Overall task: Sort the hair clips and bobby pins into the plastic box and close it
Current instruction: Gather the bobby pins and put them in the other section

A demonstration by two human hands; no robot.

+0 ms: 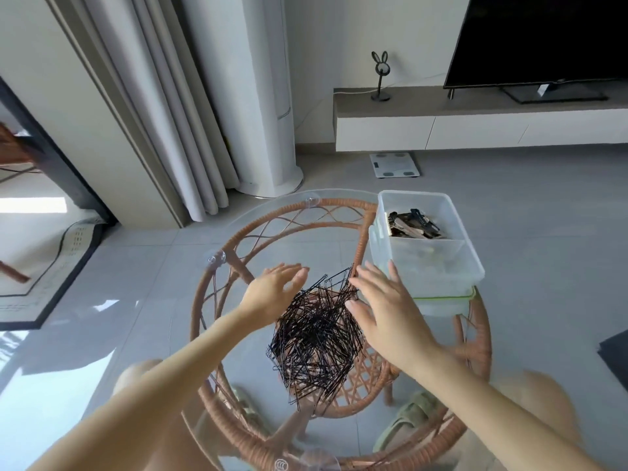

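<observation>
A big loose heap of black bobby pins [316, 341] lies in the middle of the round glass tabletop [258, 212]. My left hand [275, 294] hovers at the heap's upper left, fingers spread, palm toward the pins. My right hand [384, 307] hovers at the heap's upper right, also spread and holding nothing. The clear plastic box [458, 263] stands at the table's far right, divided in two. Its far compartment holds brown and black hair clips [413, 226]. The near compartment looks nearly bare. The box rests on a green-rimmed lid [445, 297].
The glass top sits on a woven rattan frame [217, 300]. Below the glass I see my knees and green slippers [404, 423]. Beyond are a grey tiled floor, a bathroom scale [394, 164], curtains, a white column unit and a TV bench.
</observation>
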